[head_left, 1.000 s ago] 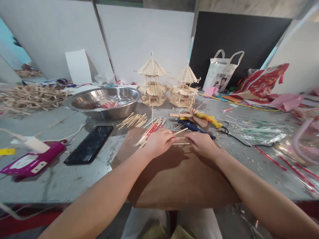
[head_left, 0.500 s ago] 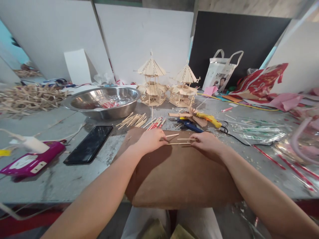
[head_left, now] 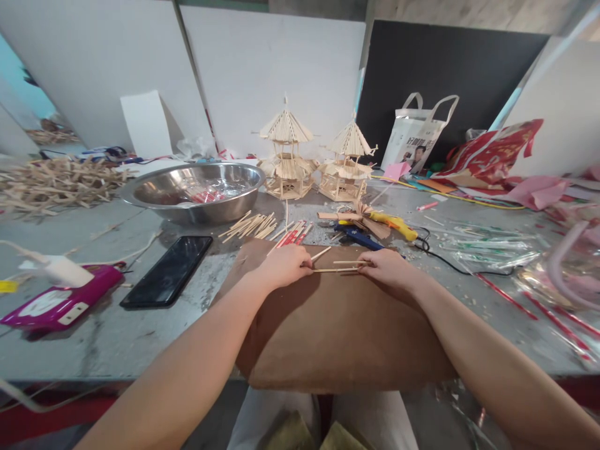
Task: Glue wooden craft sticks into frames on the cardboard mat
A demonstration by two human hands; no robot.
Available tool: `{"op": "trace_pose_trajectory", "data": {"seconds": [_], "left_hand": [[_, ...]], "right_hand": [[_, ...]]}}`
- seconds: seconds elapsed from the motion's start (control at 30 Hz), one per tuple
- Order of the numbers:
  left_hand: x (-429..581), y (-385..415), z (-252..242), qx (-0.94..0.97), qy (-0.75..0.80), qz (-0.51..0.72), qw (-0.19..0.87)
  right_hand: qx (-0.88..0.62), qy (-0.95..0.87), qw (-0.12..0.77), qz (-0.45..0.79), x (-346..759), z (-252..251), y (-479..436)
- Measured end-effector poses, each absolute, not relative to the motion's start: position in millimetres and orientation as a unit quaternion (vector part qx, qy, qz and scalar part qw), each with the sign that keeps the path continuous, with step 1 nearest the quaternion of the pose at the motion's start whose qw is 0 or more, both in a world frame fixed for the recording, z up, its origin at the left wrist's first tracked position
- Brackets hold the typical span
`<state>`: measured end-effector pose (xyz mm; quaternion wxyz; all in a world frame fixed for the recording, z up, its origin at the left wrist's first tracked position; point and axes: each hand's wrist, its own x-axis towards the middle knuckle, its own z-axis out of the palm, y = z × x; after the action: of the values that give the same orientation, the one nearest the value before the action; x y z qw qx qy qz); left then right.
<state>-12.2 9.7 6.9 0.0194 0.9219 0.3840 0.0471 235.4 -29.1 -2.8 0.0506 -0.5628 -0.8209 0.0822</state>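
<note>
Over the far part of a brown board [head_left: 342, 337], my left hand [head_left: 287, 267] pinches the left end of a thin wooden stick [head_left: 328, 270]. Another short stick [head_left: 321, 253] slants up and to the right from beside its fingers. My right hand [head_left: 385, 267] is closed on the same stick's right end, and a second stick [head_left: 347, 262] runs from its fingertips toward the left, roughly parallel. The fingers hide the stick ends. Just beyond my left hand lie red-marked sticks [head_left: 293, 234] and a pile of plain sticks [head_left: 253, 226].
Two stick pagodas [head_left: 287, 150] stand at the back beside a steel basin [head_left: 197, 209]. A yellow glue gun [head_left: 394, 224] with a black cord and blue-handled pliers [head_left: 359, 237] lie beyond my right hand. A phone [head_left: 167, 272] and a purple power strip [head_left: 70, 300] are at left.
The slanting stick by my left hand has tilted more steeply and shifted slightly left. Both hands stay nearly in place, still holding the long stick between them.
</note>
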Motion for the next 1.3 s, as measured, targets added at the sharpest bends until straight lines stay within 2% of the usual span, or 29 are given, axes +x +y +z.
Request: {"op": "trace_pose_trajectory", "data": {"seconds": [1.3], "left_hand": [[-11.9, 9.4, 8.1, 0.926, 0.374, 0.042, 0.026]], "right_hand": [[-0.550, -0.826, 0.069, 0.098, 234.5, -6.6, -27.2]]}}
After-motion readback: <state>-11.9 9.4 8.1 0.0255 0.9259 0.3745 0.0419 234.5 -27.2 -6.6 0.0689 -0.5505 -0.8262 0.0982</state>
